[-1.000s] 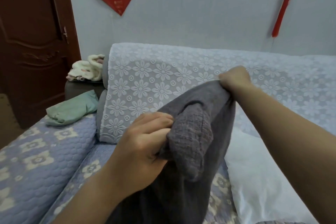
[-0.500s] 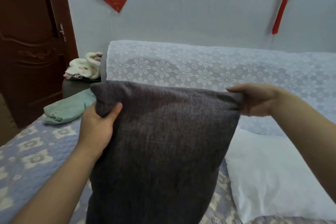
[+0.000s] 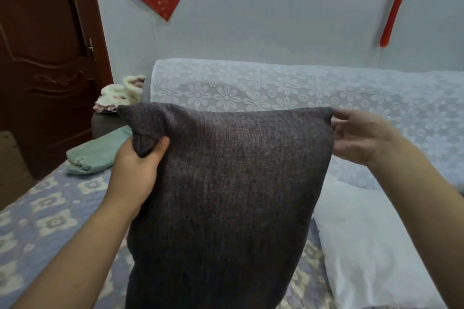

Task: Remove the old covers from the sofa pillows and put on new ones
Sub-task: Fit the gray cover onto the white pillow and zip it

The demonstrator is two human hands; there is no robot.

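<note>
A dark grey woven pillow cover (image 3: 226, 195) hangs flat and upright in front of me over the sofa seat. My left hand (image 3: 136, 170) grips its upper left corner, where the cloth is folded over. My right hand (image 3: 361, 138) pinches the upper right corner with thumb and fingers. A bare white pillow (image 3: 371, 246) lies on the seat to the right, partly behind the cover. A pale green cloth (image 3: 98, 153) lies crumpled on the seat at the left.
The sofa has a blue quilted flowered seat cover (image 3: 45, 221) and a white lace throw (image 3: 276, 88) over its back. A cream cloth bundle (image 3: 118, 94) sits on the armrest. A dark wooden door (image 3: 45, 57) stands at the left.
The cover was bunched between my hands a second ago. My left hand pulled its corner out leftward, and the cover now hangs spread flat between both hands.
</note>
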